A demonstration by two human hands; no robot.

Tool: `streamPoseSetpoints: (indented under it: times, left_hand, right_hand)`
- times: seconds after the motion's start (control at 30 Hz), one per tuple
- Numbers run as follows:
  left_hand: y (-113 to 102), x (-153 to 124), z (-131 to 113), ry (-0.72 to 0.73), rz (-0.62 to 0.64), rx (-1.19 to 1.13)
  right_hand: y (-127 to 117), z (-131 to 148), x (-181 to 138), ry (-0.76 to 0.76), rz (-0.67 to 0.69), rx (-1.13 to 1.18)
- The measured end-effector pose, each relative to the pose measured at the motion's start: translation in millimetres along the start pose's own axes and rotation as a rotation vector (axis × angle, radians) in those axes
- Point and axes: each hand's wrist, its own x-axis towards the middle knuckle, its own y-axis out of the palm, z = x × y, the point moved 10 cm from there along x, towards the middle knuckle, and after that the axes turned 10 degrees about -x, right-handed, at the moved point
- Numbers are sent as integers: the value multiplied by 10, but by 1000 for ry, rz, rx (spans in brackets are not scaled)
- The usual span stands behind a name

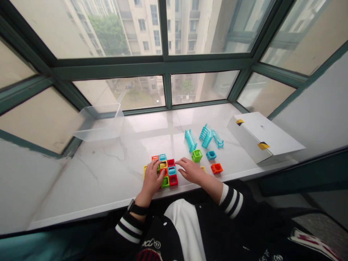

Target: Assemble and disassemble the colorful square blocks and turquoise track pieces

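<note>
Several coloured square toy building blocks, hollow in the middle, stand packed together in a cluster (172, 171) near the sill's front edge. My left hand (152, 178) lies over the cluster's left side, fingers and thumb apart, and hides some blocks. At the right side, my right hand (190, 170) has its index finger stretched to a red block (171, 162), touching or nearly so. Its other fingers look loosely bent with nothing visible in them. Beyond that hand are a green block (197, 156), a blue block (211, 155) and an orange block (216, 168). A yellow piece (203, 169) shows partly behind my right hand.
Light-blue slatted track pieces (190, 140) lie farther back on the white marble-look sill (116, 174). A clear plastic bin (100, 125) stands at the back left. A white box (266, 137) with yellow-black tape sits at the right. Green-framed windows enclose the sill.
</note>
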Motion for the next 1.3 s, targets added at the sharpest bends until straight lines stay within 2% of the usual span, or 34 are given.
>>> streamPoseSetpoints:
  times: [0.13,0.37,0.8,1.3]
  left_hand:
    - [158,-13,-27,-5,42,95]
    - [362,-19,-12,-18,97,185]
    - [438,-26,-72,-10,154,440]
    - [430,-21,-78,-7,146,404]
  right_hand:
    - [319,27,146,91,129,-116]
    - [550,6,299,140,262,-234]
    - [483,61,289,147,304,-344]
    - [511,88,277,199,269,-358]
